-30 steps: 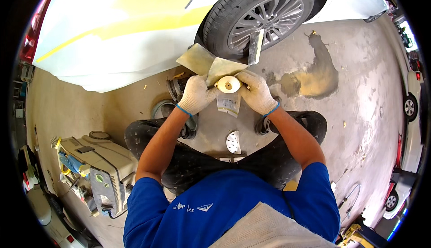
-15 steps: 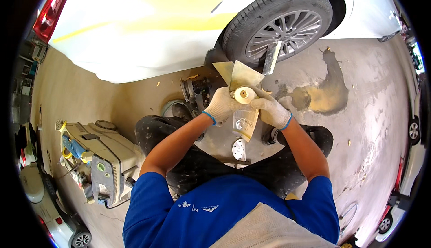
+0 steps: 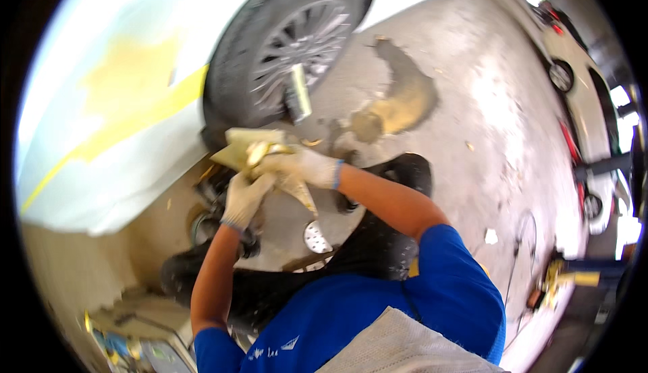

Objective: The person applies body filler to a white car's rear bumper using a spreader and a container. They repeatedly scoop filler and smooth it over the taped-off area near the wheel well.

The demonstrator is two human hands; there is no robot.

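Observation:
Both my hands wear pale knitted gloves and meet in front of the car's wheel, blurred by motion. My left hand (image 3: 244, 201) is closed below thin, flat, yellowish scrapers (image 3: 233, 156), whose blades fan out past its fingers. My right hand (image 3: 297, 168) is closed round a soft, crumpled tube (image 3: 299, 189), whose yellow-stained end hangs below the palm. A pinkish-cream tip (image 3: 256, 152) shows between the hands. Beyond them, the white car panel (image 3: 81, 191) carries a smooth yellow patch (image 3: 131, 69) and a yellow band.
A long sanding block (image 3: 298, 96) leans against the wheel (image 3: 283, 49). A white perforated disc (image 3: 316, 237) lies between my legs. A dark stain (image 3: 405, 100) marks the floor. A beige machine (image 3: 148, 329) stands at lower left; other cars (image 3: 584, 110) are parked at right.
The whole view has swung to the right and tilted, so car and hands sit further left. My hands have turned; the tube's round end no longer faces up at me.

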